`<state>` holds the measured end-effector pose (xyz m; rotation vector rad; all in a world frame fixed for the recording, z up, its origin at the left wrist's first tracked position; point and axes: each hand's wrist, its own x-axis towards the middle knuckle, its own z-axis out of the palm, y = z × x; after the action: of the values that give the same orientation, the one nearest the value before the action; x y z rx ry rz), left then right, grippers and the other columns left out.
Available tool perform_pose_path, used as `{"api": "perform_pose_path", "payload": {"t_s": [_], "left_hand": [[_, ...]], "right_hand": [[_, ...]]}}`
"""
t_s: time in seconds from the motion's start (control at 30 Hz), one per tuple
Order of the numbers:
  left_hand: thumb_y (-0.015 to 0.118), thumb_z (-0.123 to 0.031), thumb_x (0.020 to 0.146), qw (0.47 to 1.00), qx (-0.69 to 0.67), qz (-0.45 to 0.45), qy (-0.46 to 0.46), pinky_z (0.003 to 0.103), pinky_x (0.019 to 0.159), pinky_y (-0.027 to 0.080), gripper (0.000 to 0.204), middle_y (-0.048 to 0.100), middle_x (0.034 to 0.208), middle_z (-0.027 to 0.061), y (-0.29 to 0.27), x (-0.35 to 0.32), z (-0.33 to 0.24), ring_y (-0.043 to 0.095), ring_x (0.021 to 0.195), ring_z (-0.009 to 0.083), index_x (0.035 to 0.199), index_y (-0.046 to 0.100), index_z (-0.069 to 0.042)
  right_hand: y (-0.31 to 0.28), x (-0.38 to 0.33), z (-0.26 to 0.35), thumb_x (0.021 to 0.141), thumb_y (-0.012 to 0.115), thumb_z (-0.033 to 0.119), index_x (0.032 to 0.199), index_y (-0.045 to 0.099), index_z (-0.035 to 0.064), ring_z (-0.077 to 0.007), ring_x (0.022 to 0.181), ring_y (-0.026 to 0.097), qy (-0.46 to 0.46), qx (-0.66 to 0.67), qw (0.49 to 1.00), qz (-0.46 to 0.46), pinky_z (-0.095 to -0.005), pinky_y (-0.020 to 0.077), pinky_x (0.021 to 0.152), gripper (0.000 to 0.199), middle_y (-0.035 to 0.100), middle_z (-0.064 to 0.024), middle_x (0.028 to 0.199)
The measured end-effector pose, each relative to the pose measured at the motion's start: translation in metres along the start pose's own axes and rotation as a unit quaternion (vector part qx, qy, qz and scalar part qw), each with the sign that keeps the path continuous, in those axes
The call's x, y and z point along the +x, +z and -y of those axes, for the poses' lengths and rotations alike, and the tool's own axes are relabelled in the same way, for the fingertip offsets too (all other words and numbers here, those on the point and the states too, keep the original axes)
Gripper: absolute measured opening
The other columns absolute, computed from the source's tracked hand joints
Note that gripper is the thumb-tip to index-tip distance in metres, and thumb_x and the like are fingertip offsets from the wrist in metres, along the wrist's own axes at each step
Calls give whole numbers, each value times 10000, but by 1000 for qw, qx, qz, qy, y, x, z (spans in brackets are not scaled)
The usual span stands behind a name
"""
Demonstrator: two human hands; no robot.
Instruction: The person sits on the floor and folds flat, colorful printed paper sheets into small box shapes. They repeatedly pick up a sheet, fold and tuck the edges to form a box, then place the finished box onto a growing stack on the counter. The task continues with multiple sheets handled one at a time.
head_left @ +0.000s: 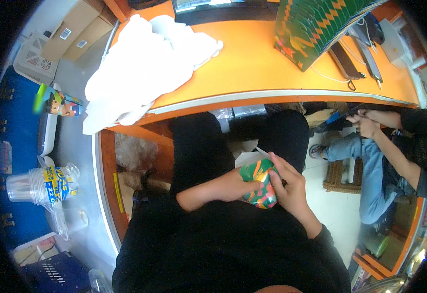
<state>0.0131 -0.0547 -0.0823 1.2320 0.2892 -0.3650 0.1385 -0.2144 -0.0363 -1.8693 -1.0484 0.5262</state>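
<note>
Holding one patterned green package (252, 172), two hands (232, 185) (291, 189) face one orange table (247, 61) at twelve o'clock, one white heap (147, 66) at eleven.

Left grip (234, 185) and right grip (290, 185) curl close together.

Glossy patterned package (262, 196), smooth orange tabletop (242, 61)

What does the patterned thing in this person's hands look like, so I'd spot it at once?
Start at the orange table, then drop past its near edge to the black-clad lap. There, between the left hand and right hand, is a small green packet with orange, yellow and pink patches. Unlike the larger green patterned item on the table, it is hand-held.
</note>
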Motion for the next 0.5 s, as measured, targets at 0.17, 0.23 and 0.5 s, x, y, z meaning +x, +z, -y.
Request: {"api": "perform_pose_path", "payload": {"t_s": [0.17, 0.23, 0.5], "left_hand": [[610, -218, 971, 999, -29, 21, 11, 344, 949, 491, 415, 625, 1212, 76, 0, -3, 1, 586, 1094, 155, 1327, 496, -39], [617, -237, 963, 999, 3, 16, 46, 357, 937, 509, 426, 621, 1208, 106, -1, -5, 1, 611, 1093, 190, 1320, 499, -37], [618, -395, 955, 993, -67, 101, 2, 355, 950, 498, 539, 616, 1203, 104, 1, -10, -23, 596, 1119, 198, 1341, 472, -48]], "right_hand": [[-2, -1, -5, 949, 550, 38, 1344, 559, 40, -307, 1247, 564, -21, 30, 999, 33, -340, 460, 1011, 395, 570, -200, 1347], [-8, -2, -4, 965, 523, 45, 1347, 551, 25, -305, 1288, 529, -15, 81, 994, 74, -338, 426, 1046, 383, 561, -204, 1359], [-23, 5, -8, 932, 578, 17, 1328, 580, 26, -167, 1189, 570, 170, 324, 923, 124, -309, 448, 1015, 397, 615, -133, 1316]]}}
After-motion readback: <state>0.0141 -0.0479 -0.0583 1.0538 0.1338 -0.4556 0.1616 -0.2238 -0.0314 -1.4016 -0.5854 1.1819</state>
